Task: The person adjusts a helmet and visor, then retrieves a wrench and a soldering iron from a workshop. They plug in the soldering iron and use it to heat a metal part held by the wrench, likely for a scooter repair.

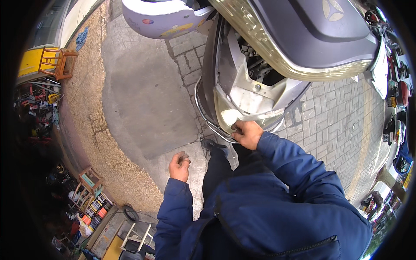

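Observation:
A grey-purple scooter (pixel 209 60) stands in front of me, one end toward my legs. An open section of its body shows a pale inner panel (pixel 251 99) and dark parts deeper inside. My right hand (pixel 248 134) is at the near tip, beside a clear light lens (pixel 228 117) with a bright glare. Its fingers are pinched together; whatever is between them is hidden. My left hand (pixel 179 166) hangs in the air to the left, apart from the scooter. Its fingers are loosely curled, and nothing shows in them.
A large grey cover with yellowed clear trim (pixel 338 34) overhangs the opening. A lilac helmet (pixel 162 19) is at the upper left. Metal tubing (pixel 200 104) curves round the scooter's near end. Wooden stools (pixel 65 63) and shop goods line the left; parked vehicles (pixel 403 93) line the right.

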Demonstrator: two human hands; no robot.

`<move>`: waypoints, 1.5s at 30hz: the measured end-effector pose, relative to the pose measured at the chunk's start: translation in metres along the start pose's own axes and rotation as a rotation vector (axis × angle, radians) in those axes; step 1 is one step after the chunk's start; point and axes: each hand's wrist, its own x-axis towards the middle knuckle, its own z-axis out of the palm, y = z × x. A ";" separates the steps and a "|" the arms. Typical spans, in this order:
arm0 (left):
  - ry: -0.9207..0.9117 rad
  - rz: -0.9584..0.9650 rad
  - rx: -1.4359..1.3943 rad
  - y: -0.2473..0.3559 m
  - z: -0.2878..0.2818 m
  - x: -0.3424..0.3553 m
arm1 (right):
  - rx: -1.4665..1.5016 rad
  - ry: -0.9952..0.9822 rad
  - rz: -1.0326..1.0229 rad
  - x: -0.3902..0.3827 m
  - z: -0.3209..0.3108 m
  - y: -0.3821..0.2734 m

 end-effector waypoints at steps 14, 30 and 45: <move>0.038 -0.151 -0.014 -0.044 -0.034 -0.016 | -0.509 0.591 -0.307 0.051 -0.119 -0.024; -0.007 -0.168 0.029 0.008 0.019 0.003 | -0.550 0.207 -0.190 0.090 -0.127 0.027; 0.039 -0.051 0.180 0.002 0.029 0.006 | -0.611 0.344 -0.315 0.079 -0.148 0.002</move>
